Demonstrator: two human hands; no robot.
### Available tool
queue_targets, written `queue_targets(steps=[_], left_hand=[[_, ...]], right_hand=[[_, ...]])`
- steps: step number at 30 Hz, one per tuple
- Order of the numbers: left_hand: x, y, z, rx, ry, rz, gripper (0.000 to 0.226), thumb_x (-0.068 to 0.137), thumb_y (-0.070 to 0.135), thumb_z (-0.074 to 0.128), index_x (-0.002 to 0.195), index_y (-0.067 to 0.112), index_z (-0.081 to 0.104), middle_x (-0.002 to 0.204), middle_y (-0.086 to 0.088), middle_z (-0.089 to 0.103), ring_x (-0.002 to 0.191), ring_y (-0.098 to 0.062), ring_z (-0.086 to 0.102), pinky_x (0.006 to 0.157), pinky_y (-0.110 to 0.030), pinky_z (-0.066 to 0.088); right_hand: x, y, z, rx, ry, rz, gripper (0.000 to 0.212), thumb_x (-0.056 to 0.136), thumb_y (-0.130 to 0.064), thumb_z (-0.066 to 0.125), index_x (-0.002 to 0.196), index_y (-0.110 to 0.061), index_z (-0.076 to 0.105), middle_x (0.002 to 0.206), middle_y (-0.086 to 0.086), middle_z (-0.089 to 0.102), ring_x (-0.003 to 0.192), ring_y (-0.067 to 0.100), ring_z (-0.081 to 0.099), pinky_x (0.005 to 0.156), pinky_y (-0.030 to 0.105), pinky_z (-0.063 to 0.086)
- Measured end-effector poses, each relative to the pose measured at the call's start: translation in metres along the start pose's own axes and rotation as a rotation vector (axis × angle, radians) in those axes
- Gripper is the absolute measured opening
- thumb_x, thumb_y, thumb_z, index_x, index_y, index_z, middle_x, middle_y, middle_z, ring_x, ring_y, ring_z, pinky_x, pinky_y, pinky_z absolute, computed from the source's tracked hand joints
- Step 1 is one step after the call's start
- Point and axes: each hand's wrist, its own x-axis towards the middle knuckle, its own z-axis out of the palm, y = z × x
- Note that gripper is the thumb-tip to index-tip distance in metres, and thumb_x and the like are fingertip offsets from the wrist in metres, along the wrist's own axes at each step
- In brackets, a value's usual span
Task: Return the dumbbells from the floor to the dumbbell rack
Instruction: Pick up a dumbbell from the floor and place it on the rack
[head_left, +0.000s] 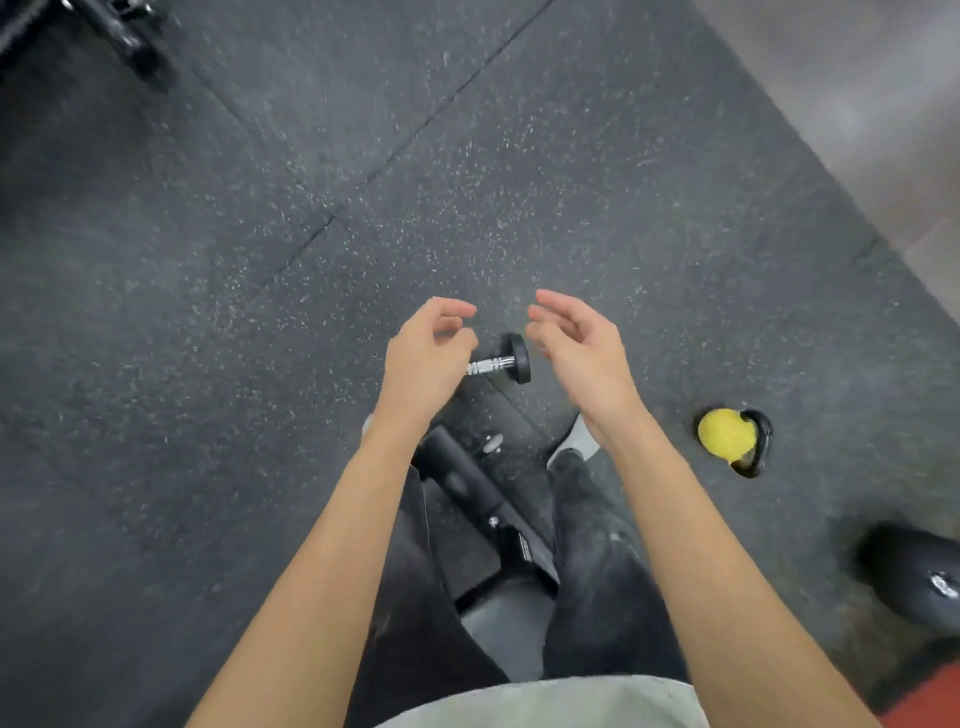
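Left hand: the left hand (423, 358) hangs in the air above the floor, fingers loosely curled and spread apart, gripping nothing; it hides one end of the dumbbell from the camera.
Right hand: the right hand (579, 345) hangs beside it, palm turned inward, fingers relaxed and parted, empty.
Dumbbell: one small dumbbell (501, 364) lies on the floor between and below the two hands; a black round head and a knurled chrome handle show, the other head is behind the left hand. Neither hand touches it as far as the view tells.
Floor: dark speckled rubber mat (208, 260) with seams running diagonally.
Kettlebell: a yellow kettlebell (727, 436) with a black handle sits on the mat to the right, well apart from the dumbbell.
Bench frame: a black metal frame (467, 483) runs between the person's legs, just near the dumbbell.
Containers: nothing that holds things is recognisable; black equipment (119, 31) at the top left corner is too blurred to identify.
Lower right: a dark rounded object (919, 571), cut off by the edge.
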Motion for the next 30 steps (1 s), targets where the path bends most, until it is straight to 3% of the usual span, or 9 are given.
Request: queue_targets(steps=[3, 6, 9, 11, 15, 19, 24, 27, 30], left_hand=[[0.064, -0.064, 0.052, 0.008, 0.056, -0.093, 0.035, 0.091, 0.019, 0.065, 0.123, 0.033, 0.064, 0.122, 0.007, 0.063, 0.101, -0.004, 0.06, 0.088, -0.023, 0.044], [0.14, -0.141, 0.1, 0.039, 0.083, -0.195, 0.048, 0.092, 0.021, 0.068, 0.138, 0.026, 0.056, 0.138, 0.004, 0.059, 0.118, -0.012, 0.057, 0.097, -0.028, 0.042], [0.217, -0.218, 0.14, 0.165, 0.088, -0.269, 0.066, 0.091, 0.024, 0.072, 0.15, 0.015, 0.044, 0.146, -0.006, 0.052, 0.129, -0.023, 0.053, 0.091, -0.025, 0.036], [0.255, -0.263, 0.159, 0.24, 0.078, -0.38, 0.072, 0.087, 0.027, 0.074, 0.149, 0.01, 0.042, 0.144, -0.013, 0.052, 0.125, -0.031, 0.055, 0.088, -0.03, 0.041], [0.31, -0.332, 0.185, 0.289, 0.067, -0.533, 0.067, 0.083, 0.025, 0.079, 0.138, 0.002, 0.047, 0.13, -0.017, 0.06, 0.112, -0.033, 0.06, 0.081, -0.035, 0.049], [0.339, -0.371, 0.19, 0.231, 0.13, -0.627, 0.058, 0.079, 0.017, 0.083, 0.129, 0.003, 0.057, 0.123, -0.012, 0.063, 0.1, -0.027, 0.059, 0.064, -0.031, 0.046], [0.353, -0.385, 0.189, 0.193, 0.127, -0.564, 0.08, 0.071, 0.009, 0.084, 0.144, 0.014, 0.053, 0.129, -0.007, 0.064, 0.114, -0.026, 0.06, 0.089, -0.035, 0.056], [0.346, -0.373, 0.177, 0.16, 0.063, -0.551, 0.063, 0.068, 0.005, 0.081, 0.128, 0.015, 0.063, 0.115, -0.005, 0.068, 0.104, -0.026, 0.064, 0.076, -0.033, 0.057], [0.33, -0.351, 0.156, 0.135, 0.036, -0.502, 0.046, 0.071, 0.005, 0.08, 0.113, 0.015, 0.064, 0.107, -0.004, 0.068, 0.089, -0.021, 0.061, 0.058, -0.027, 0.047]], right_hand=[[0.075, 0.068, -0.004, -0.049, 0.047, 0.093, 0.044, 0.095, -0.016, 0.066, 0.138, -0.024, 0.062, 0.131, -0.006, 0.068, 0.117, 0.003, 0.063, 0.105, 0.027, 0.048], [0.154, 0.156, -0.001, -0.118, 0.054, 0.207, 0.05, 0.095, -0.021, 0.067, 0.143, -0.024, 0.058, 0.134, -0.006, 0.065, 0.116, 0.007, 0.06, 0.106, 0.029, 0.045], [0.229, 0.236, 0.01, -0.193, 0.022, 0.296, 0.059, 0.096, -0.027, 0.067, 0.151, -0.021, 0.049, 0.146, 0.0, 0.058, 0.127, 0.015, 0.057, 0.103, 0.029, 0.041], [0.27, 0.281, 0.025, -0.265, 0.007, 0.344, 0.066, 0.095, -0.029, 0.068, 0.155, -0.017, 0.044, 0.148, 0.002, 0.056, 0.123, 0.018, 0.057, 0.1, 0.028, 0.042], [0.337, 0.35, 0.054, -0.36, -0.008, 0.372, 0.054, 0.087, -0.025, 0.071, 0.139, -0.018, 0.057, 0.127, 0.001, 0.067, 0.11, 0.023, 0.064, 0.082, 0.031, 0.047], [0.369, 0.383, 0.072, -0.439, 0.059, 0.333, 0.044, 0.08, -0.016, 0.076, 0.122, -0.013, 0.062, 0.107, 0.003, 0.068, 0.095, 0.022, 0.064, 0.082, 0.035, 0.056], [0.383, 0.39, 0.078, -0.562, 0.107, 0.34, 0.035, 0.074, -0.003, 0.073, 0.108, -0.006, 0.066, 0.106, 0.012, 0.071, 0.089, 0.029, 0.068, 0.074, 0.041, 0.061], [0.375, 0.373, 0.076, -0.558, 0.083, 0.394, 0.034, 0.072, 0.003, 0.073, 0.105, -0.006, 0.068, 0.101, 0.009, 0.07, 0.073, 0.02, 0.061, 0.056, 0.03, 0.054], [0.358, 0.347, 0.075, -0.55, 0.108, 0.37, 0.028, 0.074, 0.006, 0.07, 0.098, -0.007, 0.064, 0.086, 0.005, 0.064, 0.061, 0.014, 0.054, 0.046, 0.025, 0.044]])
